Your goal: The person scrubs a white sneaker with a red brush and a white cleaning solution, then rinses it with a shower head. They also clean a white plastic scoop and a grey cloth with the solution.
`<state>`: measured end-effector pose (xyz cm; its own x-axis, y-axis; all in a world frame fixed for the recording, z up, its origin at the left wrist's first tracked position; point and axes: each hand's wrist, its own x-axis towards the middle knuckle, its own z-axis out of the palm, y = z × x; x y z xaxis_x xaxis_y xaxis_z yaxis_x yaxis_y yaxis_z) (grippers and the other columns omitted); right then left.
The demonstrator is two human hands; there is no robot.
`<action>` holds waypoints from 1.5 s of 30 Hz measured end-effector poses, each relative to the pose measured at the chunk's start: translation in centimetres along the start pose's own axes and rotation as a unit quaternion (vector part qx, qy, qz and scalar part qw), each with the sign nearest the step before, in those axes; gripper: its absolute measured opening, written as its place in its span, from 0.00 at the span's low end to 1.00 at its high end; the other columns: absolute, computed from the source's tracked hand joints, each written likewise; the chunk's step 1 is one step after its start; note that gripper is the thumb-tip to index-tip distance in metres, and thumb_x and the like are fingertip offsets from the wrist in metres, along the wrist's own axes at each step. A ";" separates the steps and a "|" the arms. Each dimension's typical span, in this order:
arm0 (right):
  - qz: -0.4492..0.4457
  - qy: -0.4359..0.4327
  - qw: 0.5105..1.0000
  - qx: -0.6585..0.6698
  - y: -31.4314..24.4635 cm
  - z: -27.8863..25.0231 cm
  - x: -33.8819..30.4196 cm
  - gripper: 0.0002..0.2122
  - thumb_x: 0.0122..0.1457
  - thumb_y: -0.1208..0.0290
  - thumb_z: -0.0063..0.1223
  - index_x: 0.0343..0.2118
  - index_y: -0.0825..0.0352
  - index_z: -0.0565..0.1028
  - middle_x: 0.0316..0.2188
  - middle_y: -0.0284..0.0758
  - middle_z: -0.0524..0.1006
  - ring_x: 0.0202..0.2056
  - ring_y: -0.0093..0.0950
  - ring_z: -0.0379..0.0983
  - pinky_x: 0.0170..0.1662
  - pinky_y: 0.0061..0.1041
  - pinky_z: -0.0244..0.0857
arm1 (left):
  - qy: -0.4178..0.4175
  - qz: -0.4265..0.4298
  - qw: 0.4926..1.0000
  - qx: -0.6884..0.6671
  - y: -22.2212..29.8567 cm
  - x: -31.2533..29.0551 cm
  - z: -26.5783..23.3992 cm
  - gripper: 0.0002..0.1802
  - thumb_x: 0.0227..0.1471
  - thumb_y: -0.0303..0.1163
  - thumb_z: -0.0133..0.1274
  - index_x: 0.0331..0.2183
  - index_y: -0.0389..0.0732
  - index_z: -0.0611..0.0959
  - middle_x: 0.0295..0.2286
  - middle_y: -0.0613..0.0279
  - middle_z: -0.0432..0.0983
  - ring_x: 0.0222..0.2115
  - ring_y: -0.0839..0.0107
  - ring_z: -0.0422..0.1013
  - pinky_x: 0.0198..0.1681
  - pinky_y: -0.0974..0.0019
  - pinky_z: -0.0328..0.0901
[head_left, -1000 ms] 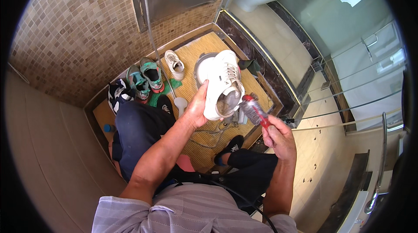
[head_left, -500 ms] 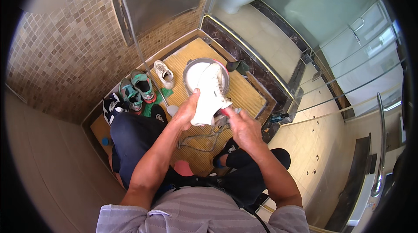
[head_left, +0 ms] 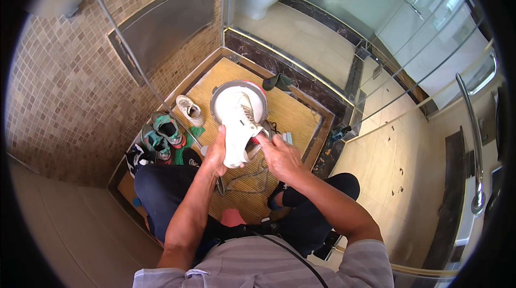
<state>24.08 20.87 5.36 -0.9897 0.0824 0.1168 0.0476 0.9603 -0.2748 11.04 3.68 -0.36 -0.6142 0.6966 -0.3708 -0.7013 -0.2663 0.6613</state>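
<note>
A white lace-up shoe (head_left: 236,136) is held aloft, toe pointing away, over the near side of a round grey-rimmed basin (head_left: 214,106) with whitish contents. My left hand (head_left: 216,154) is closed on the shoe's left side near the heel. At the shoe's opening, my right hand (head_left: 282,159) is closed around a small red tool (head_left: 255,140); its far end is hidden in the shoe, so its kind cannot be made out. Another white shoe (head_left: 190,110) stands left of the basin. Green-and-grey sneakers (head_left: 167,128) sit nearer the tiled wall.
A green cloth (head_left: 195,134) lies by the sneakers. A grey cord or hose (head_left: 244,189) loops over the bamboo-like mat (head_left: 293,121) between my feet. Dark green fabric (head_left: 277,82) lies behind the basin. A dark stone curb (head_left: 301,70) and glass panels border the right side.
The view has shifted, with the basin and shoes appearing farther left. My right hand has come closer to the shoe's opening, and the red tool has gone deeper into it. My left hand keeps its hold.
</note>
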 end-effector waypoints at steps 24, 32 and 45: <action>0.170 -0.104 0.977 0.078 -1.6 7.4 4.1 0.14 0.64 0.67 0.48 0.43 0.71 0.79 0.36 0.50 0.83 0.38 0.44 0.83 0.43 0.45 0.75 | 0.078 -0.056 0.993 0.072 -4.3 1.0 -0.8 0.35 0.70 0.59 0.28 0.56 0.40 0.71 0.37 0.53 0.80 0.27 0.59 0.79 0.18 0.54 0.76; 0.134 -0.146 0.965 0.172 -4.5 3.6 -0.6 0.21 0.70 0.60 0.37 0.60 0.67 0.67 0.27 0.50 0.82 0.29 0.47 0.81 0.36 0.50 0.73 | 0.168 0.051 0.984 -0.003 -4.6 1.6 -3.2 0.30 0.72 0.53 0.32 0.56 0.38 0.74 0.46 0.57 0.79 0.41 0.64 0.78 0.46 0.60 0.74; 0.226 -0.180 0.935 0.204 -2.5 6.4 2.6 0.17 0.62 0.67 0.44 0.44 0.73 0.80 0.37 0.51 0.83 0.44 0.46 0.81 0.48 0.44 0.73 | 0.153 0.007 0.978 0.138 -8.2 2.3 -4.9 0.34 0.70 0.59 0.31 0.52 0.39 0.74 0.34 0.54 0.80 0.27 0.60 0.79 0.20 0.53 0.76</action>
<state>20.50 16.95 0.26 -0.8659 0.2901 -0.4074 0.4891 0.6613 -0.5688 13.58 4.21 -9.79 -0.7326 0.4503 -0.5105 -0.5934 -0.0550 0.8031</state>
